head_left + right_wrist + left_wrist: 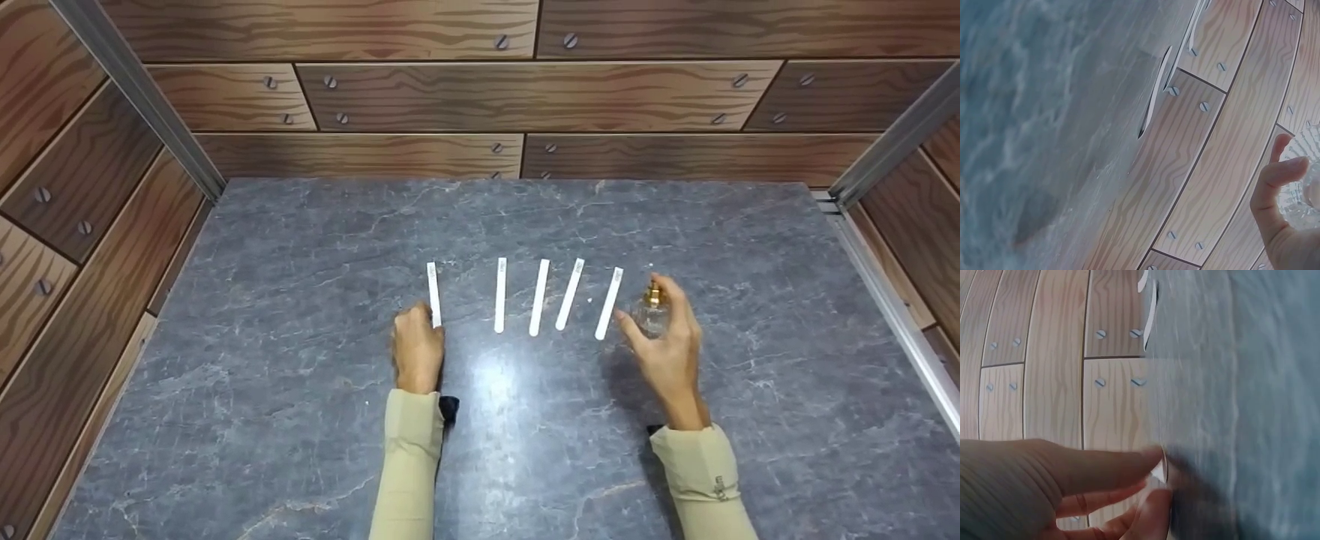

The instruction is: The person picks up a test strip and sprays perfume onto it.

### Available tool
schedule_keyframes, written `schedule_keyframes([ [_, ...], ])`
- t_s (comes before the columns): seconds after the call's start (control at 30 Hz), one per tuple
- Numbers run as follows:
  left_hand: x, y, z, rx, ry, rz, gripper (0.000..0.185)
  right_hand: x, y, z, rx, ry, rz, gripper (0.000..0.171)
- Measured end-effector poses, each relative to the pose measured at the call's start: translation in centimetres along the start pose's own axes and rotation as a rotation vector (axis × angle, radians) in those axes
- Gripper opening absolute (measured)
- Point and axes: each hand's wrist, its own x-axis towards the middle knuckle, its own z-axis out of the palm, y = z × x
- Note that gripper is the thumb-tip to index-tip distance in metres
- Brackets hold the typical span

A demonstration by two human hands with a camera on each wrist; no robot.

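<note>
Head view: hands at strips and bottle

Left hand [417,352] is pinching the near end of the leftmost paper strip [433,293] on the grey table [262,337]. Right hand [667,341], at 3 o'clock of the strip row, is gripping a small glass bottle [651,311], fingers curled around it.

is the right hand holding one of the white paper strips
No, the right hand grips a small glass perfume bottle; the strips lie on the table.

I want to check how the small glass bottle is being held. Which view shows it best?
The head view: the whole bottle, gold cap up, sits in the right hand. The right wrist view catches only its glass edge; the left wrist view misses it.
</note>
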Motion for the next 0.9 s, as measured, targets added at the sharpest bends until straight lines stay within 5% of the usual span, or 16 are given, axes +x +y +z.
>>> schedule_keyframes([
  [0.43, -0.3, -0.2, -0.6, -0.031, -0.029, 0.017, 0.018, 0.1, -0.1, 0.1, -0.012, -0.008, 0.005, 0.065],
  [0.8, -0.5, -0.3, -0.9, 0.025, -0.205, 0.014, 0.018, 0.0, -0.1, 0.0, 0.001, -0.004, 0.004, 0.065],
  [0.9, -0.3, 0.0, -1.3, 0.018, -0.207, 0.047, 0.017, 0.1, -0.1, -0.1, 0.004, 0.003, 0.005, 0.065],
])
